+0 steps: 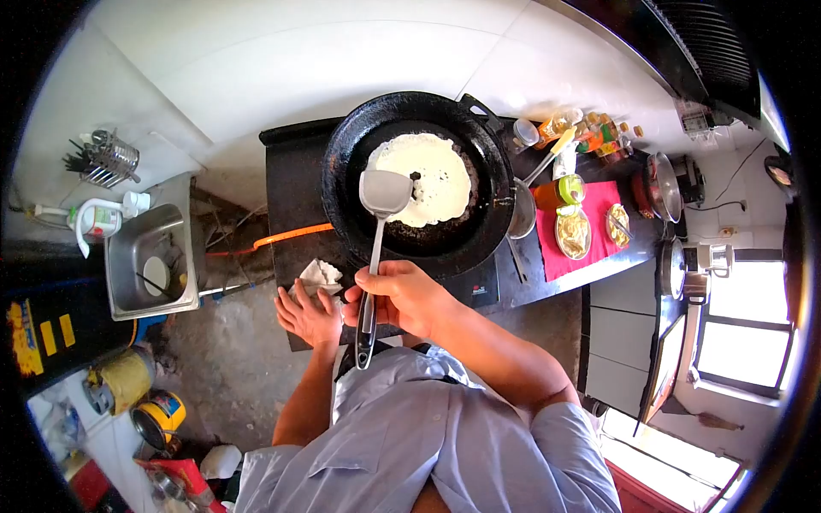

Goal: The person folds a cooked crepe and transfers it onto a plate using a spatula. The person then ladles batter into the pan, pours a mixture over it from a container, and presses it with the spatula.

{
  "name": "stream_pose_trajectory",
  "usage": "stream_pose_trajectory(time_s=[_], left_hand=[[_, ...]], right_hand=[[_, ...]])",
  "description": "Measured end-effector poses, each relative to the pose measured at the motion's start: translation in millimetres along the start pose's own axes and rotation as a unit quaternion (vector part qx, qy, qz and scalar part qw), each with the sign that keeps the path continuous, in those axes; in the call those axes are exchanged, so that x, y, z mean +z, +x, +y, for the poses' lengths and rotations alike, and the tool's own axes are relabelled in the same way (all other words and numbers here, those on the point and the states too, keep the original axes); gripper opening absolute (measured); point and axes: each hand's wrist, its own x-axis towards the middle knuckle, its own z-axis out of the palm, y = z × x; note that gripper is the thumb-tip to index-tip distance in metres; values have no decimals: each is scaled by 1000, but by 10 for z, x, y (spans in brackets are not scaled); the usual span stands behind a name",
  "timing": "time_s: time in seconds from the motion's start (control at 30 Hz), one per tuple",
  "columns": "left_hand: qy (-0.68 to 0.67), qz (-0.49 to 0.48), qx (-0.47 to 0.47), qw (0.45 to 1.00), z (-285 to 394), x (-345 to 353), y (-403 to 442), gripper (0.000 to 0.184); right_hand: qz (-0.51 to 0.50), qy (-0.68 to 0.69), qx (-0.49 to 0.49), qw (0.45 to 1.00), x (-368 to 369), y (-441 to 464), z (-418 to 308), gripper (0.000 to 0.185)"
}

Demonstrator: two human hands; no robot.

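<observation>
My right hand [398, 295] is closed around the black and steel handle of a spatula [385, 191]. The spatula's grey blade is over the left part of a pale, thin pancake [428, 171]; whether it touches is unclear. The pancake lies in a large black pan [342, 197] and has a few small holes near its middle. To the left of the handle, my left hand [310, 316] rests by the counter's front edge, fingers spread over a crumpled white cloth [321, 275]. Whether the fingers grip the cloth is hard to see.
Right of the pan are a ladle [522, 214], a red mat [556, 267] with two bowls of food, a jar [571, 189] and several bottles. A steel sink [128, 282] stands at the left. An orange strap [295, 236] runs toward the pan.
</observation>
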Motion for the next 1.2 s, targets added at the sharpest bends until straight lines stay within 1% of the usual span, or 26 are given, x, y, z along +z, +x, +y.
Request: stream_pose_trajectory(time_s=[0.1,0.27,0.47,0.57,0.67,0.8,1.07,1.2], left_hand=[[4,9,0,1000,-11,43,-9,62],[33,54,17,998,-24,117,-20,58],[43,58,14,997,19,66,-25,57],[39,89,27,995,12,89,-35,55],[46,99,27,994,8,116,-42,53],[49,99,20,994,9,141,-49,53],[71,71,3,995,-13,182,-63,55],[75,66,-11,995,7,192,-54,54]], right_hand=[[1,3,21,1000,-86,-89,65,17],[-17,15,37,999,-220,-258,136,16],[8,-6,56,998,-397,-527,139,17],[9,-27,68,997,-544,-667,110,19],[10,-39,73,997,-692,-818,63,19],[10,-55,92,994,-951,-961,-2,18],[-20,-88,94,991,-1456,-1263,-267,16],[-23,-110,94,989,-1682,-1358,-412,18]])
